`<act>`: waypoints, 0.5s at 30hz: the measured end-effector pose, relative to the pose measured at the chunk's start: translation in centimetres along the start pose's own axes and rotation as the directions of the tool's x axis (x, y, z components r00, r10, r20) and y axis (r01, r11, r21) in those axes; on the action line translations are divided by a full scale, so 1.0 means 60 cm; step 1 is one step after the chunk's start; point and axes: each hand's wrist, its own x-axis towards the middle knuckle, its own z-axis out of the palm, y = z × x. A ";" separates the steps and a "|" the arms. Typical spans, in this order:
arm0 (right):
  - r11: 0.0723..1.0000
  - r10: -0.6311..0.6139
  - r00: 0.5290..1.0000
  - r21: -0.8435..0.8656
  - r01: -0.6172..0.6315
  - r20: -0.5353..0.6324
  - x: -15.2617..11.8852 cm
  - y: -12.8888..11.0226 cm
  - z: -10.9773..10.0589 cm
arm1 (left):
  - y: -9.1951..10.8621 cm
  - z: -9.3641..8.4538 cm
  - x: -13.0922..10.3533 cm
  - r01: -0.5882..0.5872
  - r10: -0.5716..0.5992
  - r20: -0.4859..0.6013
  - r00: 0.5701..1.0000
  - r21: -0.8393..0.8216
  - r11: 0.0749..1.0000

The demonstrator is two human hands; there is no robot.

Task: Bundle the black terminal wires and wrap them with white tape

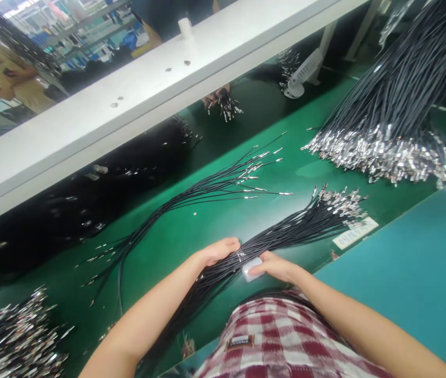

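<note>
**Here: two hands on a bundle of terminated wires**

Here the left hand (217,251) lies palm-down across the middle of the wire bundle (286,231), fingers curled loosely over the strands rather than clenched; its grip reads as a light press that pins the wires to the green table (191,226). The right hand (272,265) meets the same bundle from the near side, thumb and fingers closed on a small pale tab (250,270) (tape or a label; which one cannot be told) that sits against the wires.

The bundle runs diagonally from the person's lap, past the checked shirt (282,336), up and right to a fan of metal terminals (343,205). Judged from its sag and splay, it is light, limp and apt to spread: the strands would slide past one another if lifted from one point. The midsection, where both hands now rest, looks the soundest place to take hold; the crimped ends appear thin and easily bent or snagged, so they are better left untouched.

Beyond the hands, a looser sheaf of wires (207,189) fans out on the table, well apart from the held bundle. A white sticker (356,232) lies just beside the terminal ends. A far larger heap of wires (388,126) occupies the upper right, another pile (14,336) the lower left. A white beam (128,105) crosses above the table.
</note>
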 end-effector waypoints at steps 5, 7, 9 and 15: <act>0.989 -0.147 0.988 -0.015 0.147 -0.040 -0.022 0.005 0.024 | 0.006 0.000 0.002 0.212 -0.182 0.189 0.965 -0.150 0.966; 0.990 -0.142 0.990 -0.021 0.142 -0.007 -0.028 0.001 0.022 | 0.013 -0.003 0.004 0.260 -0.225 0.249 0.942 -0.118 0.958; 0.997 -0.061 0.997 -0.040 0.063 0.036 -0.028 -0.007 0.013 | 0.020 -0.008 0.006 0.222 -0.207 0.213 0.955 -0.050 0.974; 0.954 0.199 0.974 -0.206 -0.218 -0.111 0.003 -0.019 -0.004 | 0.007 -0.003 -0.002 0.068 -0.068 -0.007 0.998 0.063 0.996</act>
